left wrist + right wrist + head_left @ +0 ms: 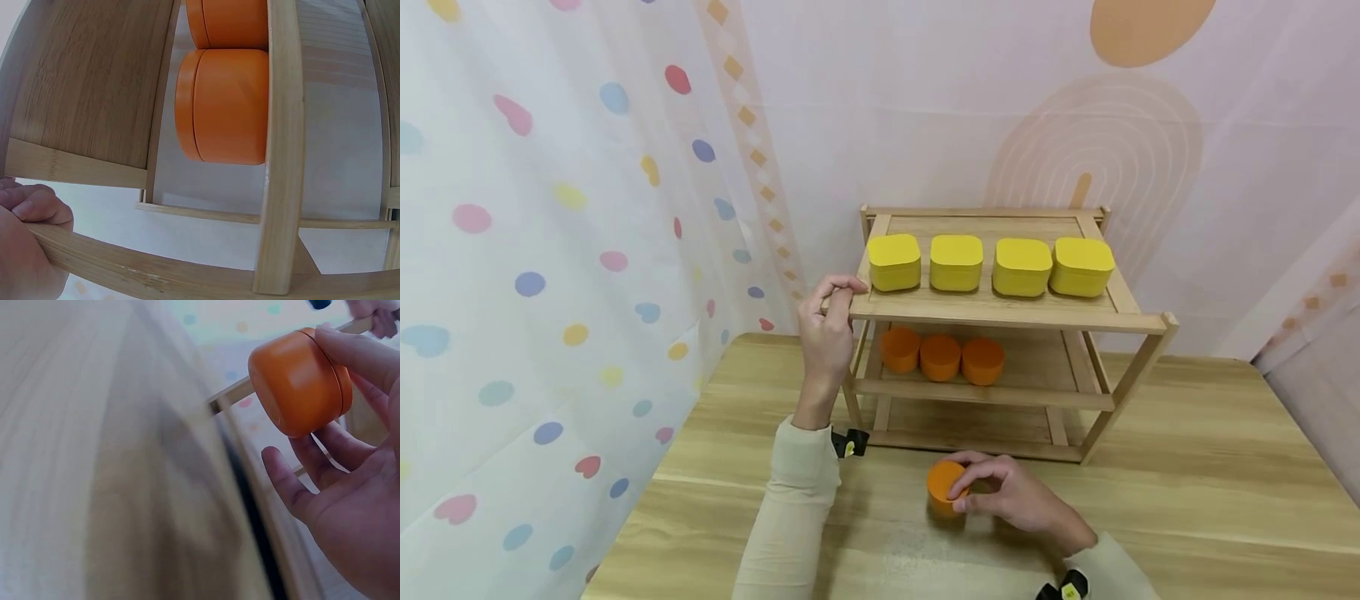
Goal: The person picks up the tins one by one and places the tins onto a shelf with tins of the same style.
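My right hand (1011,496) pinches a round orange lidded tin (946,487) between thumb and fingers, in front of the wooden rack; the right wrist view shows the orange tin (300,382) tilted and close over the table. My left hand (829,329) grips the front left corner of the rack's top shelf (985,310), its fingers curled round the wooden rail in the left wrist view. Three orange tins (940,358) stand in a row on the middle shelf, toward its left side. Several yellow square tins (957,262) line the top shelf.
The rack's bottom shelf (970,427) lies low over the wood-grain table (1210,450). A slanting leg (1127,392) bounds the rack on the right. Patterned curtains (587,208) hang behind and to the left.
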Motion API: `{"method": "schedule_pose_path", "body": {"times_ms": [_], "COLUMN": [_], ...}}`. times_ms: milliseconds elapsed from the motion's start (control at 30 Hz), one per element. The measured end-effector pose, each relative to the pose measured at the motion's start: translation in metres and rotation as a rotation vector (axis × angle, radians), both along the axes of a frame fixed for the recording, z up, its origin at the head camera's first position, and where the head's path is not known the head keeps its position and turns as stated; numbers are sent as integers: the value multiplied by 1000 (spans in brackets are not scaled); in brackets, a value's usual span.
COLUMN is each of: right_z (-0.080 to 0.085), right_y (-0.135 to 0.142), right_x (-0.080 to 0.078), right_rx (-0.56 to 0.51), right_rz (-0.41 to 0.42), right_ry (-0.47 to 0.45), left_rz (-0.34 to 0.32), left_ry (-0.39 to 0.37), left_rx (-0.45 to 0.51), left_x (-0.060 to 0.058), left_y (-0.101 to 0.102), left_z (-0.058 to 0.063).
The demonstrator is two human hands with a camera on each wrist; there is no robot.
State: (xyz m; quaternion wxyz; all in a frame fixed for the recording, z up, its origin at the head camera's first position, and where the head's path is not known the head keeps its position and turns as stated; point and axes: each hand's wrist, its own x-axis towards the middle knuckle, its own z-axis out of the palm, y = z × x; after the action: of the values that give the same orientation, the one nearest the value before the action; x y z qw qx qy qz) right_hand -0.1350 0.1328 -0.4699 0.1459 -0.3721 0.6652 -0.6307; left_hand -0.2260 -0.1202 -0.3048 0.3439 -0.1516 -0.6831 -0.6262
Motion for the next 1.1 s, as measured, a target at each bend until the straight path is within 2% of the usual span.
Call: {"method": "schedule_pose_path", "body": {"times_ms": [167, 400, 767, 933, 1100], "right_z": [18, 40, 61, 75, 84], "right_y": [6, 17, 33, 42, 50], "right_x": [2, -1, -3, -4, -7], "right_rx": [-25, -33, -83, -95, -157], "right_rz": [-13, -54, -98, -148, -168], "right_ry": [56, 187, 201, 243, 279], "left_rz": [-6, -5, -10, -7, -7], "left_ry": [2, 6, 4, -1, -2], "left_rx": [3, 2, 0, 2, 4], "left_x": [-1, 1, 1, 1, 1], "left_y": [0, -2, 0, -1, -3], "left_z": [1, 1, -1, 0, 1]}}
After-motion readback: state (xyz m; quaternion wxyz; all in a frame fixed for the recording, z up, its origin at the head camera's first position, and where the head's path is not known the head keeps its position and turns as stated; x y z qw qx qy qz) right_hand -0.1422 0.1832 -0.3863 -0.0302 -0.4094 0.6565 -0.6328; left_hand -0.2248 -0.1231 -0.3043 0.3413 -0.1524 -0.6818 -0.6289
